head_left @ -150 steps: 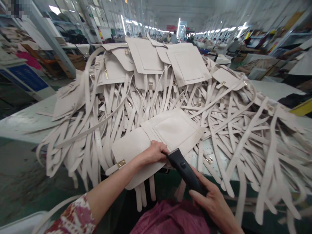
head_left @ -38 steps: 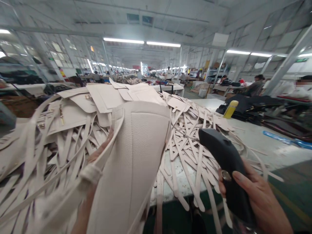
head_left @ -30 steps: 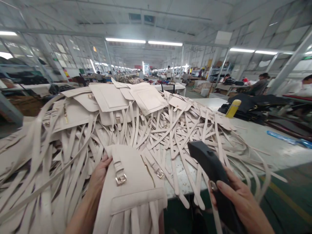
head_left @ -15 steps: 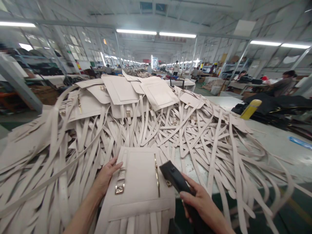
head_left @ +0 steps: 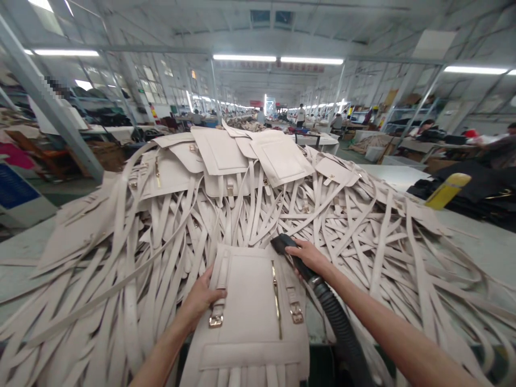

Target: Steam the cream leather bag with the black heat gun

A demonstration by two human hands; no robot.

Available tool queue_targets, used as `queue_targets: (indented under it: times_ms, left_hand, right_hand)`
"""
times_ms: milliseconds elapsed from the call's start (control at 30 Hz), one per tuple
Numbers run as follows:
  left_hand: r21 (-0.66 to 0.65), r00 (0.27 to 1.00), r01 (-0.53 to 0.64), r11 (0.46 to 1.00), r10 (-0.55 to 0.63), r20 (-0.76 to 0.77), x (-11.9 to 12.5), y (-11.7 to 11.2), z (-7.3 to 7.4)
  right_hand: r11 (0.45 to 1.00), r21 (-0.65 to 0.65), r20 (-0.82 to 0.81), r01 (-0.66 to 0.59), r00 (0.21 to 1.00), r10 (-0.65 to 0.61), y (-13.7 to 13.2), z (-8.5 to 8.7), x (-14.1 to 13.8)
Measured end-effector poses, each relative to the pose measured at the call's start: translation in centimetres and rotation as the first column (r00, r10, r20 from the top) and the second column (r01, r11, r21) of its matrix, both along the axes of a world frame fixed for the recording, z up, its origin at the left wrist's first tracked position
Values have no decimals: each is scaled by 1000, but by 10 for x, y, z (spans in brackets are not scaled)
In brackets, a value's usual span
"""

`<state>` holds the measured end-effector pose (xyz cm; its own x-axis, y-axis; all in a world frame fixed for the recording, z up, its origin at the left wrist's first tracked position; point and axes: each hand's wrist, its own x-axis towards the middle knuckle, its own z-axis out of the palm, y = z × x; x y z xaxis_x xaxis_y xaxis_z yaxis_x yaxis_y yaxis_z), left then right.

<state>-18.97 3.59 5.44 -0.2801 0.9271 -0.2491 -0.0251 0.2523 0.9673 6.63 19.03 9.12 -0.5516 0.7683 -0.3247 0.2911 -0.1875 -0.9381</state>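
Observation:
A cream leather bag panel [head_left: 250, 306] with gold buckles and a zip lies flat in front of me on the pile. My left hand [head_left: 200, 297] rests on its left edge, fingers curled over a strap by a buckle. My right hand [head_left: 308, 256] grips a black handheld tool [head_left: 284, 244] with a ribbed black hose [head_left: 341, 328]; the tool's head sits at the panel's upper right corner.
A big heap of cream straps and bag panels [head_left: 258, 193] covers the table [head_left: 484, 242]. A yellow bottle [head_left: 447, 191] and dark goods [head_left: 467, 188] lie at the right. Other people work at distant tables.
The panel was lifted and turned over, then laid flat. My right hand has reached forward, bringing the black tool to the panel's top right corner. My left hand slid down its left edge.

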Motion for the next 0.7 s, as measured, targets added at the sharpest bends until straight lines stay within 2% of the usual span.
queue_targets:
  times_ms: [100,267,333,433,500,567,700]
  left_hand:
    - [10,999,-23,1000,23,25,0,-1,-2]
    - [11,999,0,1000,0,50,-2,-2,-6]
    - [6,998,-5,1000,5,59,-3,-2,-7]
    - [37,994,-35,999,31,109,-3,-3,-8]
    - [47,986,-64,997,56,156,-3,-3,-9]
    - [44,976,-79,996,69,207,-4,-5,-10]
    - [52,943,-101,994,79,325,-6,-22,-4]
  right_hand:
    - [999,41,-56,-20,998,22,-19,7,-19]
    - [972,-13,-79,-237,969,235,-49,13,-66]
    - [977,21,-77,-213,974,214,-51,10,-87]
    - [989,120,-105,-84,990,97,-45,8,-106]
    - [986,163,-132,-22,990,44,-42,11,-103]
    - [984,177,-147,0,989,27,-42,17,-86]
    - [988,151,-117,12,993,5,-55,25,-26]
